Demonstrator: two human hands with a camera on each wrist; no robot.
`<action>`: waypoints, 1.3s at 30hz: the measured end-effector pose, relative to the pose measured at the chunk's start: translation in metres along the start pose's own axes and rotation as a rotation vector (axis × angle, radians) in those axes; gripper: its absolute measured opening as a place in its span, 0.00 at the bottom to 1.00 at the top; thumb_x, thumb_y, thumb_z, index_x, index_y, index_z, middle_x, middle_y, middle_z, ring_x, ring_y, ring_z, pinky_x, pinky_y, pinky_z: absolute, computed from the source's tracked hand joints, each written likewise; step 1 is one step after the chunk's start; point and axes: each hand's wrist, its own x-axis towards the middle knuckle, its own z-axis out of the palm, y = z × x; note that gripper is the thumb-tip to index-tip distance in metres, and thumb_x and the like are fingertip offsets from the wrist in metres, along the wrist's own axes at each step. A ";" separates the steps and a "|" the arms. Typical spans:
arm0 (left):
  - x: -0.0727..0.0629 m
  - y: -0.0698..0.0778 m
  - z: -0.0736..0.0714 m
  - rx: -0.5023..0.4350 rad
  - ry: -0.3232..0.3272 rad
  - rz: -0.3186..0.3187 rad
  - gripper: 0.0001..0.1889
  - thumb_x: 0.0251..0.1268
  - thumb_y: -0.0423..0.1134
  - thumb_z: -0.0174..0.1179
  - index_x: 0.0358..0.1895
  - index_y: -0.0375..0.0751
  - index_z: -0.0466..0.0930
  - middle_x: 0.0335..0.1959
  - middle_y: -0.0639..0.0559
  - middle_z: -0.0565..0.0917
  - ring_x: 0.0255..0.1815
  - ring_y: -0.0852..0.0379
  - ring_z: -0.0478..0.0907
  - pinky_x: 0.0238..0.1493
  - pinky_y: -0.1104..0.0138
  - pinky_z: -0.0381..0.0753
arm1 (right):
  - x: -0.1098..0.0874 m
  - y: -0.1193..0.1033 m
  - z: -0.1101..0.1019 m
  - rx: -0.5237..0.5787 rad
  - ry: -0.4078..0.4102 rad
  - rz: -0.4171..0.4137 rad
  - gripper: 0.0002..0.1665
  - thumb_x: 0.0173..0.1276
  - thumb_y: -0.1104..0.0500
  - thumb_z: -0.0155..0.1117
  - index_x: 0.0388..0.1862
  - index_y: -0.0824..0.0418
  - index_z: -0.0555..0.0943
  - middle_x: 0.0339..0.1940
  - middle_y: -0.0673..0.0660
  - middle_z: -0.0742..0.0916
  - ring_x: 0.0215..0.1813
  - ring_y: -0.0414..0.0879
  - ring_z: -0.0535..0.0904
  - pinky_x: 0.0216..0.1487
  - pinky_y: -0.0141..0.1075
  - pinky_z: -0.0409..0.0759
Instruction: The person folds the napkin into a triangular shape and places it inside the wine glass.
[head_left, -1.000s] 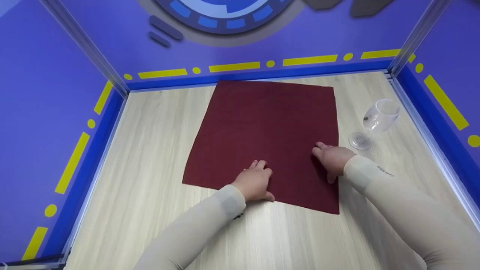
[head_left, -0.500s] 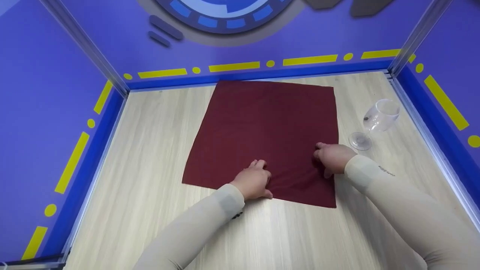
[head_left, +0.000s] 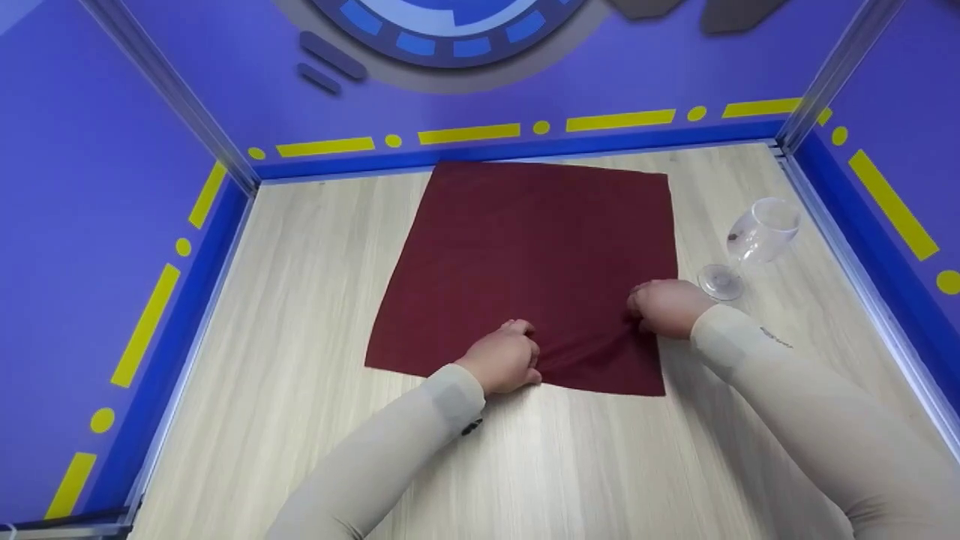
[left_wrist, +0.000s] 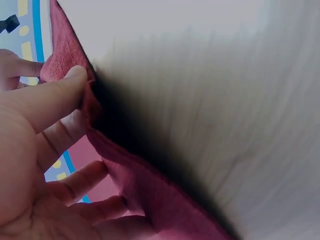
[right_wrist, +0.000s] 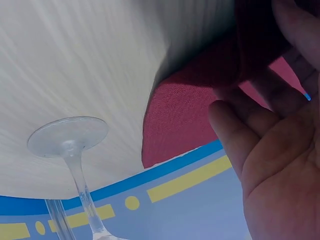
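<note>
A dark red cloth napkin [head_left: 525, 247] lies spread over the wooden table, its near right part wrinkled between both hands. At its near edge, my left hand [head_left: 501, 358] pinches the fabric; in the left wrist view the thumb [left_wrist: 75, 75] presses the raised hem against the index finger while the other fingers lie along the cloth. My right hand [head_left: 670, 307] grips the napkin by its right edge. The right wrist view shows the fabric [right_wrist: 180, 115] bunched up at those fingers, partly in shadow. The near right corner hangs loose between the hands.
Just beyond the right hand, a clear stemmed wine glass [head_left: 763, 232] stands on the table, its foot [right_wrist: 67, 136] close to that wrist. Blue-purple panels [head_left: 480, 97] with yellow marks border the table [head_left: 300, 285] at the back and on both sides.
The right fingers have closed on the napkin and gathered it. Its near right corner has drawn away from me, wrinkles have formed, and the left hand has shifted slightly forward.
</note>
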 end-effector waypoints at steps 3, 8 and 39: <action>0.001 -0.003 -0.002 -0.027 0.007 -0.003 0.12 0.72 0.48 0.68 0.29 0.50 0.87 0.58 0.54 0.86 0.76 0.58 0.71 0.69 0.69 0.77 | 0.003 0.000 -0.002 0.043 0.017 0.041 0.06 0.58 0.66 0.74 0.31 0.57 0.86 0.35 0.55 0.89 0.38 0.52 0.86 0.42 0.51 0.85; 0.001 -0.008 -0.007 -0.044 0.017 -0.012 0.14 0.73 0.50 0.67 0.27 0.51 0.85 0.49 0.59 0.89 0.72 0.63 0.73 0.54 0.71 0.83 | 0.008 0.000 -0.005 0.052 0.063 0.086 0.05 0.66 0.64 0.70 0.31 0.58 0.82 0.33 0.58 0.89 0.39 0.57 0.86 0.43 0.54 0.84; 0.000 -0.050 -0.025 -0.128 0.044 -0.215 0.12 0.79 0.44 0.60 0.38 0.44 0.89 0.54 0.52 0.88 0.77 0.58 0.70 0.73 0.54 0.76 | 0.037 0.004 0.003 0.142 0.208 0.186 0.14 0.72 0.68 0.66 0.55 0.65 0.84 0.59 0.67 0.87 0.62 0.66 0.83 0.66 0.58 0.79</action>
